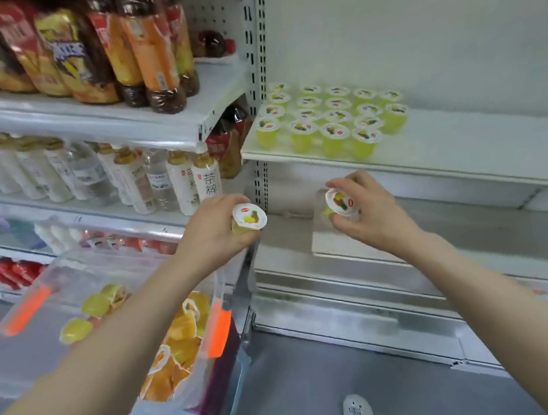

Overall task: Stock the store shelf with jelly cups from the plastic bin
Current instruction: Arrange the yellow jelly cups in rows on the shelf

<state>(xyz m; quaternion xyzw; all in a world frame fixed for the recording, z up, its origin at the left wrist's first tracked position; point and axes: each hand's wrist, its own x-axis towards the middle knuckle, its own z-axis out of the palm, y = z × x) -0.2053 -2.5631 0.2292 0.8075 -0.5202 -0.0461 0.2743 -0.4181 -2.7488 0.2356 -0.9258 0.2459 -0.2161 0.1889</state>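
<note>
My left hand [215, 230] grips a yellow jelly cup [249, 218] with a white printed lid, held just below the shelf's front edge. My right hand [369, 209] grips a second jelly cup [341, 203], lid tilted toward me. Above both hands, several green-yellow jelly cups [330, 117] stand in rows at the left end of a white shelf [448, 148]. Under my left forearm sits a clear plastic bin [27, 344] with orange latches, holding several yellow and orange jelly cups [179, 343].
Bottled drinks [143, 51] fill the upper left shelves and pale bottles [130, 176] the shelf below. A perforated upright [257, 37] divides the two bays. Lower white shelves [444, 255] run on the right. My shoe [358, 414] stands on the grey floor.
</note>
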